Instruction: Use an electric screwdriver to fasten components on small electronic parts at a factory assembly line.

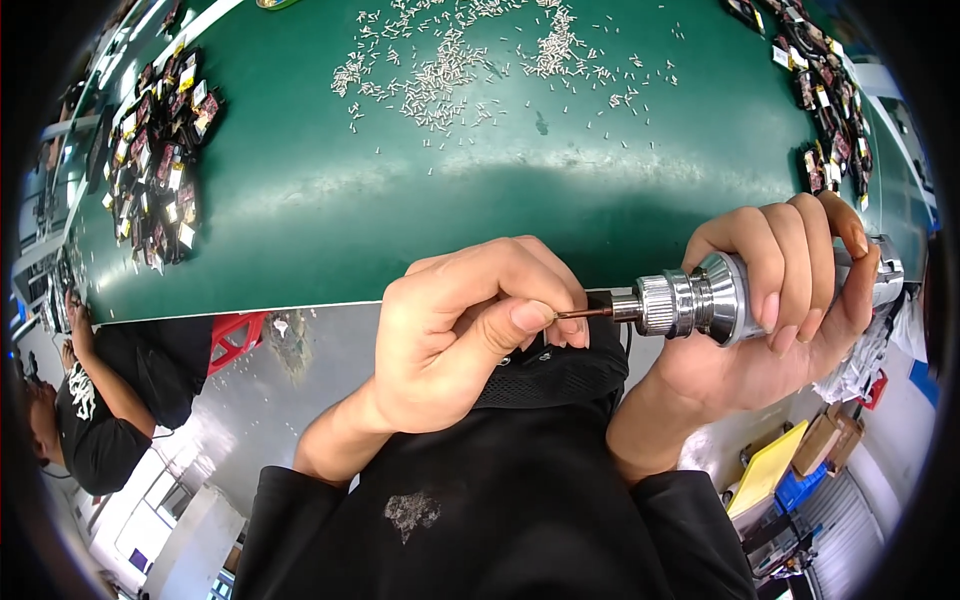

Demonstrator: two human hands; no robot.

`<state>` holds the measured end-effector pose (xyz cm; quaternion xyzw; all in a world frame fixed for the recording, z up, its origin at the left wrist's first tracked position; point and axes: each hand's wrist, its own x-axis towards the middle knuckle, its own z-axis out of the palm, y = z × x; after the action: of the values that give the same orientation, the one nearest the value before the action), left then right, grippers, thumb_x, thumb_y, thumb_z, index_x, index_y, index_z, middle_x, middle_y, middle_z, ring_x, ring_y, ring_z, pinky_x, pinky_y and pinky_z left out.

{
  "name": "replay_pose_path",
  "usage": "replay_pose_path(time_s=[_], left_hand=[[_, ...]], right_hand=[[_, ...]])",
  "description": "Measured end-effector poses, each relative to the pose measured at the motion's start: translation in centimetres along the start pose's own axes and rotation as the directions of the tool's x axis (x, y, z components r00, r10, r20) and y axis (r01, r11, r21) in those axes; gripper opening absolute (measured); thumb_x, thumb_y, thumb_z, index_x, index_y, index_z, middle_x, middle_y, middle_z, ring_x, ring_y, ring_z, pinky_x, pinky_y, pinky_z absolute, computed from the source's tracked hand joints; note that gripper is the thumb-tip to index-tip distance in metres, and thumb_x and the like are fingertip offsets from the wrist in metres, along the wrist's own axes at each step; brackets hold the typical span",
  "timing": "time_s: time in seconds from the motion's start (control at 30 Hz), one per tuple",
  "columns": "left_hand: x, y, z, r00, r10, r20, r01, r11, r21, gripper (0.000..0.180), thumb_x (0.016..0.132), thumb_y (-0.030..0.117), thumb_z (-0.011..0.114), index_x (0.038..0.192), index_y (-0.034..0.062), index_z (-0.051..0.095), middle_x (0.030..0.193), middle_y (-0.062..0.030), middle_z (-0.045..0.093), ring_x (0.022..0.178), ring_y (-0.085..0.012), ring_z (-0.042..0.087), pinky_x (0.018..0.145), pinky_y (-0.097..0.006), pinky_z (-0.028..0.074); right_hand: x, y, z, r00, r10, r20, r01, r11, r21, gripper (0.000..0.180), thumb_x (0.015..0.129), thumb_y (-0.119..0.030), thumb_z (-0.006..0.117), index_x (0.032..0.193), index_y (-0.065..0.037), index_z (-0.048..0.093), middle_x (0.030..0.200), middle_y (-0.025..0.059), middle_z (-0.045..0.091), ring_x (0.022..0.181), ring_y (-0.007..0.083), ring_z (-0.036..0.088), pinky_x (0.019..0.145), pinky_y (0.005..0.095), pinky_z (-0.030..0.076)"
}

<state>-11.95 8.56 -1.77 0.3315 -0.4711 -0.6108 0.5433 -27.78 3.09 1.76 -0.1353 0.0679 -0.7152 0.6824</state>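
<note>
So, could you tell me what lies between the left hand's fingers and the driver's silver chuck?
Head view: only the thin bit spans from left hand to chuck.

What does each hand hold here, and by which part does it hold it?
The right hand grips a silver power screwdriver around its body, behind the chuck. The left hand pinches the thin bit at its tip, between thumb and fingers.

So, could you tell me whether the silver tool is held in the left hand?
No, the right hand grips the silver tool, while the left hand pinches its thin bit.
</note>
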Motion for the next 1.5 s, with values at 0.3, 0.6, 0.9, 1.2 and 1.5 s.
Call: replay_pose_path(time_s=[0.3,0.6,0.9,1.2,1.5], left_hand=[[0.3,0.2,0.1,1.000,-0.005,-0.020,0.006,0.999,0.039,0.024,0.092,0.016,0.054,0.080,-0.0041,0.054,0.072,-0.0157,0.059,0.060,-0.0165,0.052,0.052,-0.025,0.041],[0.9,-0.6,-0.3,0.957,0.213,0.197,-0.289,0.773,0.565,0.012,0.084,-0.002,0.052,0.074,-0.0058,0.053,0.064,-0.0115,0.056,0.057,-0.0175,0.051,0.052,-0.028,0.041],[0.8,-0.6,0.3,0.995,0.086,0.056,-0.103,0.865,0.491,0.007,0.081,-0.004,0.055,0.075,-0.0027,0.053,0.064,-0.0115,0.052,0.056,-0.0265,0.050,0.052,-0.035,0.040],[2.4,5.7,-7.0,0.916,0.365,-0.168,-0.003,0.425,0.905,0.014,0.089,0.003,0.055,0.088,-0.0072,0.064,0.068,-0.0071,0.060,0.061,-0.0108,0.053,0.056,-0.021,0.040],[11.9,17.4,-30.7,0.731,0.604,-0.318,0.483,-0.129,0.866,0.018,0.082,0.016,0.063,0.078,-0.0008,0.065,0.064,-0.0116,0.063,0.061,-0.0199,0.061,0.060,-0.031,0.046]], right_hand=[[0.0,-0.4,-0.1,0.999,0.006,0.051,-0.004,0.999,-0.038,0.010,0.088,-0.014,0.051,0.086,-0.004,0.048,0.049,-0.0042,0.038,0.039,0.0064,0.036,0.045,0.0211,0.035],[-0.2,-1.2,-0.5,0.983,0.067,0.173,-0.026,0.973,-0.229,0.013,0.090,-0.016,0.050,0.090,-0.003,0.049,0.050,-0.0026,0.040,0.039,0.0071,0.038,0.046,0.0228,0.036],[0.3,-0.6,-1.4,0.990,0.046,0.136,-0.027,0.989,-0.144,0.013,0.091,-0.015,0.048,0.091,-0.002,0.049,0.051,-0.0026,0.039,0.040,0.0066,0.037,0.046,0.0224,0.035],[0.3,0.7,-1.6,0.998,-0.046,-0.047,0.042,0.996,-0.080,0.013,0.096,-0.019,0.040,0.090,-0.007,0.042,0.051,-0.0023,0.036,0.041,0.0079,0.035,0.046,0.0247,0.035],[-1.0,1.4,-3.3,0.990,0.022,-0.139,-0.032,0.997,-0.066,0.012,0.095,-0.016,0.044,0.088,-0.006,0.041,0.052,-0.0011,0.034,0.039,0.0079,0.032,0.045,0.0245,0.035]])
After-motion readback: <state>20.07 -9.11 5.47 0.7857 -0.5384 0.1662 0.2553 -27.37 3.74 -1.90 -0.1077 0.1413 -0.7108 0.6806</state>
